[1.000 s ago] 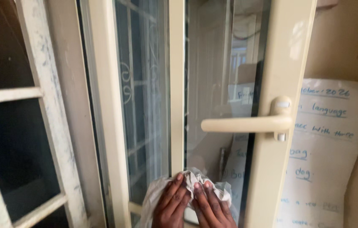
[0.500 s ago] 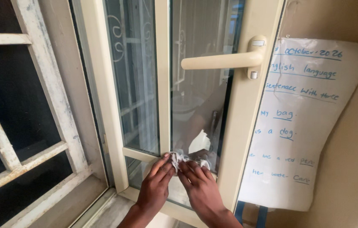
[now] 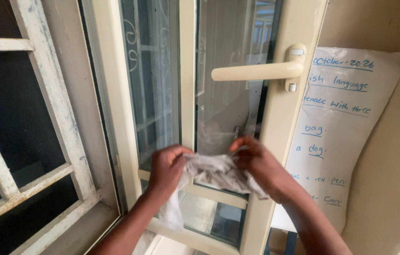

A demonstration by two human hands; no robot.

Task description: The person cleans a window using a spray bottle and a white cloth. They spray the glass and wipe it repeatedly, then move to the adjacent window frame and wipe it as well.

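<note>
A crumpled grey-white cloth point(image 3: 214, 174) is stretched between both hands in front of the lower part of a cream-framed glass window sash point(image 3: 275, 123). My left hand point(image 3: 167, 167) pinches its left end, and a loose tail of cloth hangs down below that hand. My right hand point(image 3: 256, 163) pinches the right end, close to the sash's right upright. The cloth is held off the glass pane point(image 3: 223, 94). A cream lever handle point(image 3: 256, 72) sticks out to the left above my hands.
A worn white-painted grille point(image 3: 54, 99) with dark openings stands at the left. A white handwritten paper sheet point(image 3: 341, 123) hangs on the beige wall at the right. A second pane point(image 3: 153, 80) shows curled ironwork behind it.
Both hands lifted away from the bottom of the pane, where they pressed the bunched cloth on the glass, and pulled apart. The cloth is now spread between them.
</note>
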